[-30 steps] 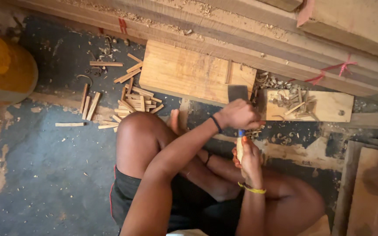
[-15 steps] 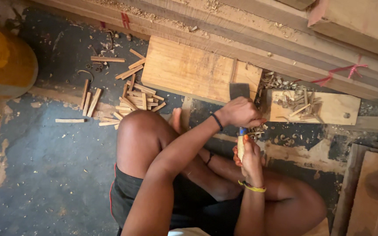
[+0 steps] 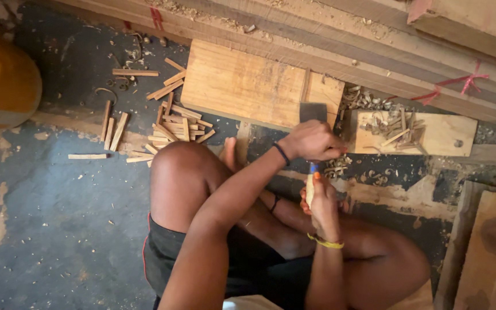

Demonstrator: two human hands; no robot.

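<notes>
My left hand has stayed clenched on the dark flat-bladed chopping tool over the thin pale wooden stick gripped upright by my right hand, so nothing has split yet.

A small pale wooden stick stands nearly upright in front of the crossed legs, its lower part wrapped by fingers. A flat grey metal blade, broad and squarish, sits just above it, its blue handle mostly hidden.
</notes>
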